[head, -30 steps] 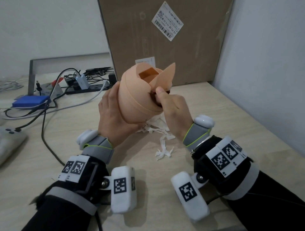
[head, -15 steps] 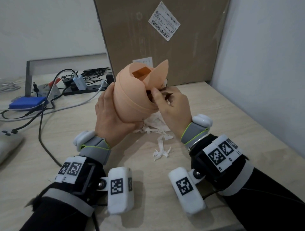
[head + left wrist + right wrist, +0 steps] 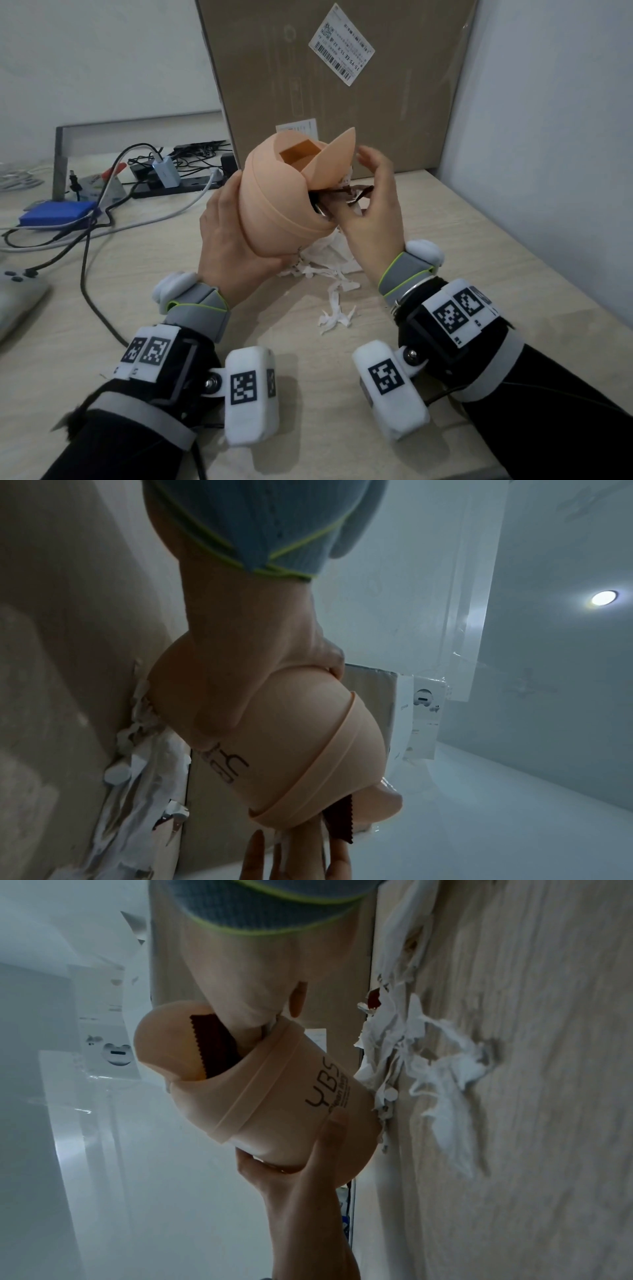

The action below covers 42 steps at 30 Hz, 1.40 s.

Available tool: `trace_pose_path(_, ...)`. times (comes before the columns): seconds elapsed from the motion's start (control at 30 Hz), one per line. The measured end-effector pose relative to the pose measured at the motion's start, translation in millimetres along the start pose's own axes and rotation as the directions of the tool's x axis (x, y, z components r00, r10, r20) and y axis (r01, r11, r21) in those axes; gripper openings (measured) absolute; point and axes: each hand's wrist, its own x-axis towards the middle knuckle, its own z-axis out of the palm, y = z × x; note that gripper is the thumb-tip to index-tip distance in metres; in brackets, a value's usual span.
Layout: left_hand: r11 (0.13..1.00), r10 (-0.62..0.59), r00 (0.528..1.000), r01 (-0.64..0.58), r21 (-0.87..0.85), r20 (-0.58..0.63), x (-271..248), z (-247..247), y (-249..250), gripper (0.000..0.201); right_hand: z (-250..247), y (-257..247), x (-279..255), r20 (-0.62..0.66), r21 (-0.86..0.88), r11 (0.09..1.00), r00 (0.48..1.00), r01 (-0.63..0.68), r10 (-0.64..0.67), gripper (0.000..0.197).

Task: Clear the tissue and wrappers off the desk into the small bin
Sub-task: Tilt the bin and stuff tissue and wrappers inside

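My left hand (image 3: 233,246) grips the small peach bin (image 3: 274,205) from below and holds it tilted above the desk. The bin's swing flap (image 3: 334,154) is pushed open. A dark brown wrapper (image 3: 356,193) sticks halfway out of the mouth. My right hand (image 3: 373,205) is at the mouth, its thumb pressing the wrapper (image 3: 212,1042) in while the other fingers (image 3: 368,161) are spread and straight. Torn white tissue (image 3: 329,263) lies on the desk under the bin, with a loose shred (image 3: 337,310) nearer me. In the left wrist view the bin (image 3: 308,750) fills the middle.
A large cardboard box (image 3: 342,85) stands right behind the bin, and a wall (image 3: 548,171) closes the right side. At the back left are a power strip with cables (image 3: 164,185) and a blue box (image 3: 58,214). A small reddish scrap (image 3: 375,999) lies among the tissue.
My right hand has gone from pinching the wrapper at the bin's mouth to spreading its fingers, thumb still on the wrapper. The bin has stayed in my left hand.
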Motion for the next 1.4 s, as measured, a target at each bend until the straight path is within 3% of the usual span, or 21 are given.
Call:
trace_pose_path(0.13,0.999,-0.034,0.999,0.034,-0.038,-0.015,2.1,0.8,-4.1,0.127,-1.8,-3.1,1.7,0.014,-0.078,0.98,0.983,0.181,-0.18,0.02)
trace_pose_path(0.2,0.998,-0.049,0.999,0.048,-0.03,-0.019,1.2,1.3,-4.7,0.127,0.0,-2.8,0.7,0.073,-0.068,0.97,0.971,0.234,-0.229,0.012)
trace_pose_path(0.4,0.998,-0.049,0.998,0.048,-0.031,-0.033,1.6,0.8,-4.1,0.127,0.3,-4.8,-4.6,0.267,-0.083,0.965,0.938,0.25,-0.22,0.039)
trace_pose_path(0.5,0.999,-0.05,0.998,0.049,-0.021,-0.029,1.2,-0.1,-1.9,0.127,-3.3,-8.0,-2.5,0.405,-0.193,0.931,0.889,0.31,-0.212,0.047)
trace_pose_path(0.63,0.999,0.023,1.0,-0.023,0.025,0.002,-1.6,-0.6,4.2,0.125,-4.3,-12.5,-4.7,0.604,-0.337,0.888,0.795,0.311,-0.049,0.062)
trace_pose_path(0.8,0.991,0.112,0.994,-0.113,0.068,0.017,-5.4,-1.2,7.0,0.122,-7.4,-19.5,-4.4,0.686,-0.306,0.917,0.727,0.255,0.027,0.062)
trace_pose_path(0.87,0.992,0.104,0.994,-0.105,0.076,0.018,-4.9,-0.8,5.6,0.123,-7.3,-18.3,-4.7,0.669,-0.254,0.938,0.743,0.235,-0.005,0.061)
trace_pose_path(0.93,0.995,0.077,0.997,-0.078,0.07,0.014,-4.4,-0.6,4.4,0.125,-6.2,-14.7,-4.6,0.596,-0.207,0.947,0.799,0.247,-0.078,0.059)
trace_pose_path(1.0,0.998,0.048,0.999,-0.048,0.051,0.0,-3.7,-1.1,3.5,0.126,-4.2,-7.8,-0.9,0.506,-0.161,0.959,0.854,0.233,-0.122,0.045)
trace_pose_path(1.17,1.0,0.005,1.0,-0.005,0.021,-0.009,-0.6,-2.4,2.0,0.128,-3.4,1.2,4.6,0.336,-0.201,0.968,0.939,0.149,-0.075,0.031)
trace_pose_path(1.27,1.0,-0.006,1.0,0.006,0.016,-0.008,0.0,-2.7,2.3,0.127,-10.1,-3.5,7.8,0.274,-0.202,0.975,0.961,0.091,-0.033,0.024)
trace_pose_path(1.4,0.999,0.025,1.0,-0.026,0.034,0.015,-2.9,-2.3,4.5,0.126,-15.5,-5.9,11.4,0.16,-0.151,0.988,0.986,-0.018,0.042,0.028)
